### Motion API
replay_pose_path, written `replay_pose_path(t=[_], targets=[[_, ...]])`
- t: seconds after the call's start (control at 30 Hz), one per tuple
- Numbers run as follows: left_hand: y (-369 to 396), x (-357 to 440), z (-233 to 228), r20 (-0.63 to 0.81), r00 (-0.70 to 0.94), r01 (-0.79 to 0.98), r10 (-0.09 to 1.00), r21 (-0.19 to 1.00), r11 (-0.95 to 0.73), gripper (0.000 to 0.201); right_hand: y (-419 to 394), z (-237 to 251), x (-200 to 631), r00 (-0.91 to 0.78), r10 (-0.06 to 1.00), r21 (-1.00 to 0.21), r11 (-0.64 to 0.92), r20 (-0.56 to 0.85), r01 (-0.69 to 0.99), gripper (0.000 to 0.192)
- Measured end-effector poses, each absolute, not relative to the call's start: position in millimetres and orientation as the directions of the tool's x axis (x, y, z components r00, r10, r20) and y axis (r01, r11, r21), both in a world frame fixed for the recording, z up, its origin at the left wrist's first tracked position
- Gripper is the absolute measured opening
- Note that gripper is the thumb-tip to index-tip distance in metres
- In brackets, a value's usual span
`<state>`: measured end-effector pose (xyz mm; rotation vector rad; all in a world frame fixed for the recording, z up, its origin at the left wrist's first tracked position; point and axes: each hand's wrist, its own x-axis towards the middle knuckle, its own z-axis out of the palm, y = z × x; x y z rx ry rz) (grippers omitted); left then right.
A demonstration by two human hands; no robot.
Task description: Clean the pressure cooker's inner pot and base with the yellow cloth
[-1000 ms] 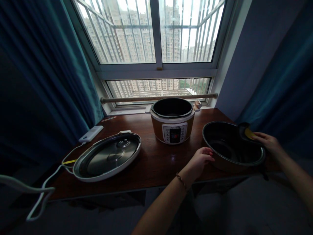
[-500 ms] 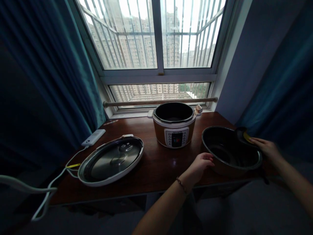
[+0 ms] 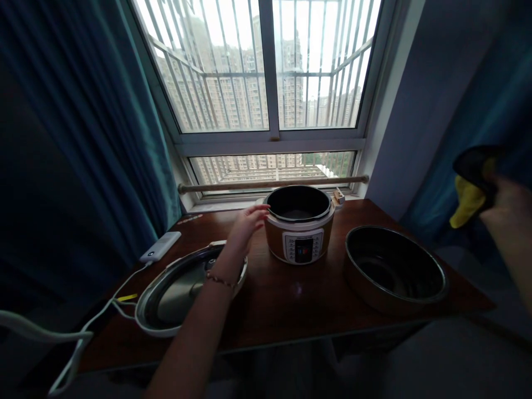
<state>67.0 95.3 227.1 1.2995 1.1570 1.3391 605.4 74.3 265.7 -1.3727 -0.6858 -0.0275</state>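
Note:
My left hand (image 3: 250, 219) reaches to the left rim of the electric pressure cooker (image 3: 276, 238), its fingers stretched out and at or very near the edge. The cooker stands lidless, a dark hollow showing inside and a lit control panel at its front. Up at the far right my right hand (image 3: 509, 202), smeared by motion, grips a black-and-yellow cloth (image 3: 469, 199) that hangs down. Below it, on the table's right side, sits a wide dark inner pot (image 3: 353, 277), apart from both hands.
The cooker's round lid (image 3: 155, 332) lies inner side up at the left, partly behind my left forearm. A white power strip (image 3: 162, 246) with a cable rests on the wooden table (image 3: 299, 310). Blue curtains (image 3: 103, 138) flank the window; a rail (image 3: 233, 185) runs behind the cooker.
My left hand has moved from the inner pot's left side to the cooker's left rim. My right hand has lifted the cloth out of the pot, up and to the right.

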Motion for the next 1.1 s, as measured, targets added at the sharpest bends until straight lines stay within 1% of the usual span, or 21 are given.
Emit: replay_pose_path(t=[0.03, 0.07, 0.1, 0.13, 0.17, 0.27, 0.33, 0.37, 0.43, 0.47, 0.5, 0.57, 0.6, 0.67, 0.8, 0.97, 1.1], targets=[[113.1, 56.9, 232.9, 0.187, -0.112, 0.086, 0.976, 0.98, -0.178, 0.034, 93.5, 277.2, 587.4, 0.831, 0.407, -0.92, 0.264, 0.379, 0.29, 0.045], [130.7, 49.2, 235.8, 0.178, -0.192, 0.194, 0.965, 0.971, -0.141, 0.033, 113.7, 284.1, 565.5, 0.804, 0.472, -0.928, 0.267, 0.361, 0.26, 0.045], [147.4, 43.9, 236.0, 0.156, -0.246, 0.289, 0.957, 0.954, -0.081, 0.031, 134.3, 286.4, 540.8, 0.743, 0.558, -0.928, 0.194, 0.37, 0.317, 0.045], [162.9, 40.8, 233.7, 0.132, -0.276, 0.332, 0.952, 0.943, -0.035, 0.028, 154.3, 284.1, 514.8, 0.659, 0.646, -0.892, 0.076, 0.384, 0.445, 0.043], [176.7, 39.5, 229.5, 0.108, -0.295, 0.364, 0.949, 0.932, 0.007, 0.025, 172.9, 277.8, 488.8, 0.61, 0.692, -0.866, 0.045, 0.386, 0.497, 0.04], [208.5, 41.1, 211.5, 0.051, -0.3, 0.424, 0.953, 0.902, 0.085, 0.02, 216.6, 243.9, 421.9, 0.5, 0.782, -0.794, -0.009, 0.374, 0.607, 0.024], [224.1, 41.0, 200.5, 0.022, -0.289, 0.473, 0.957, 0.873, 0.123, 0.024, 234.2, 219.5, 393.7, 0.453, 0.807, -0.742, -0.028, 0.379, 0.67, 0.019], [230.9, 39.6, 196.3, 0.009, -0.282, 0.498, 0.959, 0.856, 0.138, 0.026, 240.2, 209.6, 385.4, 0.442, 0.809, -0.719, -0.034, 0.388, 0.694, 0.021], [243.3, 34.5, 190.6, -0.018, -0.267, 0.547, 0.964, 0.82, 0.167, 0.029, 248.6, 196.7, 379.8, 0.421, 0.832, -0.642, -0.105, 0.362, 0.759, 0.038], [248.7, 31.6, 188.8, -0.032, -0.259, 0.571, 0.965, 0.801, 0.18, 0.03, 252.0, 193.7, 381.7, 0.41, 0.855, -0.595, -0.157, 0.317, 0.788, 0.045], [253.4, 29.1, 187.4, -0.048, -0.251, 0.592, 0.967, 0.782, 0.193, 0.031, 255.2, 192.6, 385.7, 0.396, 0.882, -0.549, -0.205, 0.255, 0.811, 0.049], [260.1, 26.2, 185.2, -0.086, -0.23, 0.63, 0.969, 0.746, 0.215, 0.035, 261.5, 194.2, 396.9, 0.352, 0.929, -0.487, -0.256, 0.117, 0.835, 0.043], [261.8, 26.2, 184.2, -0.104, -0.217, 0.645, 0.971, 0.731, 0.222, 0.037, 264.4, 195.6, 402.6, 0.327, 0.942, -0.486, -0.254, 0.069, 0.836, 0.037], [261.3, 27.9, 182.3, -0.123, -0.194, 0.666, 0.973, 0.712, 0.223, 0.041, 269.6, 197.9, 411.0, 0.285, 0.958, -0.484, -0.236, 0.029, 0.843, 0.028], [242.8, 28.0, 179.0, -0.117, -0.176, 0.676, 0.977, 0.707, 0.207, 0.046, 278.1, 196.5, 413.4, 0.241, 0.97, -0.488, -0.209, 0.004, 0.848, 0.03], [207.1, 12.5, 174.2, -0.18, -0.165, 0.667, 0.97, 0.704, 0.244, 0.051, 285.4, 191.9, 404.2, 0.163, 0.987, -0.556, -0.145, -0.017, 0.819, 0.026], [201.5, 5.6, 171.4, -0.19, -0.157, 0.671, 0.969, 0.7, 0.245, 0.052, 271.8, 189.0, 405.2, 0.153, 0.988, -0.59, -0.139, -0.025, 0.795, 0.021]])
